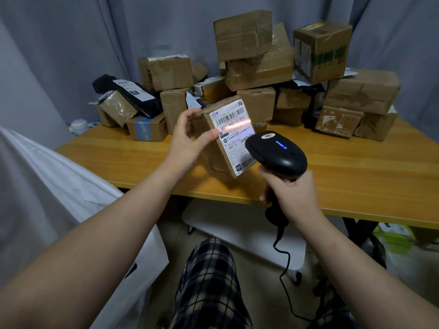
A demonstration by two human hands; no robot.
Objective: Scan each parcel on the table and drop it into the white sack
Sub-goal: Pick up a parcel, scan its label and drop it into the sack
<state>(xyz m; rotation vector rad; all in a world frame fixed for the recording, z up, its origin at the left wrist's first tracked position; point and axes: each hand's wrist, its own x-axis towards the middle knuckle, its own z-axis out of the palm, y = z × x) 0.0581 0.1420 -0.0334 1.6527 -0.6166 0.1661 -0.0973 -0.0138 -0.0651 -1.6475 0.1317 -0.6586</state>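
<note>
Left hand grips the parcel, seemingly near-upright, label facing the scanner gripped by right hand.

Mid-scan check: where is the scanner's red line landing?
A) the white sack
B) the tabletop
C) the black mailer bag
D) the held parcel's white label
D: the red line crosses the white label on the parcel that the left hand holds, while the right hand aims the scanner at it.
</note>
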